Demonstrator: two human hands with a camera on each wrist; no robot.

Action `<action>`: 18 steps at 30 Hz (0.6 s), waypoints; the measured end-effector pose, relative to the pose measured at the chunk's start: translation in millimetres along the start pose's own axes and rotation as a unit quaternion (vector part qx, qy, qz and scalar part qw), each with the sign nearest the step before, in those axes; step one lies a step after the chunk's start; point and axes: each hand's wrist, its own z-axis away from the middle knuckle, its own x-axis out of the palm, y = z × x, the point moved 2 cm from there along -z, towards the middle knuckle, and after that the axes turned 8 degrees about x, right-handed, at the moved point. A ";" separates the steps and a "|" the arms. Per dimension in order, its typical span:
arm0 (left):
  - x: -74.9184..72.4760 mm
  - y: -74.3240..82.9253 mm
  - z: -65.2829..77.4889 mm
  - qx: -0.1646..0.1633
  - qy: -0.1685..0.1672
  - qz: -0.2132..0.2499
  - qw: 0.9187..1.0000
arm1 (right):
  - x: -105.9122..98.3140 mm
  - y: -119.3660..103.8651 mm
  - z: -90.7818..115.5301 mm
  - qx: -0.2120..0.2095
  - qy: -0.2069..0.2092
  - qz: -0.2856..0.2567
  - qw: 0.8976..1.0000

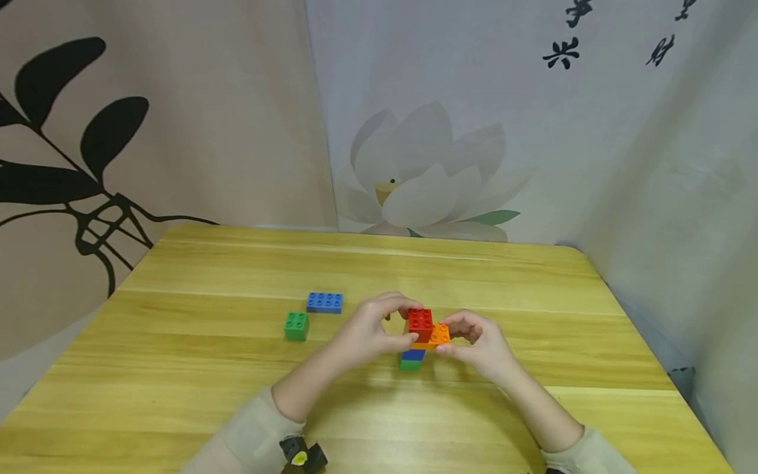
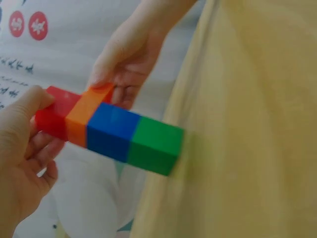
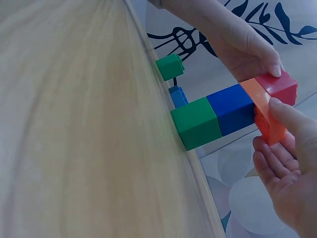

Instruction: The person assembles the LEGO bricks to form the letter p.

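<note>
A stack of toy building bricks stands upright between both hands: a green brick [image 3: 197, 123] at the bottom, a blue brick [image 3: 231, 109] over it, then a longer, flatter orange brick [image 1: 439, 334], and a red brick [image 1: 420, 322] on top. The orange brick juts out to the right past the others. My left hand [image 1: 380, 330] pinches the red brick between thumb and fingers. From the other side, my right hand [image 1: 478, 343] pinches the jutting end of the orange brick, thumb at the near side and fingers behind.
Left of the stack, a loose green brick [image 1: 296, 326] and a flat blue brick [image 1: 324, 302] lie on the wooden table [image 1: 177, 368]. A printed cloth [image 1: 249, 118] hangs behind the table's far edge.
</note>
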 end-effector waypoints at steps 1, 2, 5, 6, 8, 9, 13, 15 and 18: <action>1.1 -0.8 0.6 -0.001 0.004 0.001 1.000 | 0.1 -0.2 -0.1 0.001 0.000 0.001 1.000; 2.0 -1.4 1.4 -0.002 0.008 0.004 1.000 | 0.2 -0.4 -0.2 0.001 0.000 0.001 1.000; 4.2 -3.2 3.6 -0.007 0.019 0.016 1.000 | 0.6 -0.5 -0.4 0.001 0.000 0.003 1.000; 4.5 -3.7 4.4 -0.008 0.022 0.020 1.000 | 0.6 -0.4 -0.4 0.001 0.001 0.004 1.000; 4.2 -4.2 6.7 -0.012 0.025 0.027 0.999 | 0.9 0.2 -0.7 0.001 0.001 0.004 1.000; 3.7 -4.6 8.1 -0.015 0.026 0.031 0.999 | 1.1 0.3 -0.8 0.001 0.001 0.004 1.000; -0.5 -6.9 16.3 -0.029 0.028 0.038 0.998 | 1.9 0.9 -1.0 0.006 0.002 0.001 1.000; -3.5 -9.0 21.0 -0.032 0.030 0.039 0.998 | 2.0 1.0 -0.8 0.008 0.003 0.001 1.000; -9.6 -12.0 27.3 -0.025 0.036 0.032 0.999 | 1.5 1.5 -0.3 0.013 0.005 0.001 1.000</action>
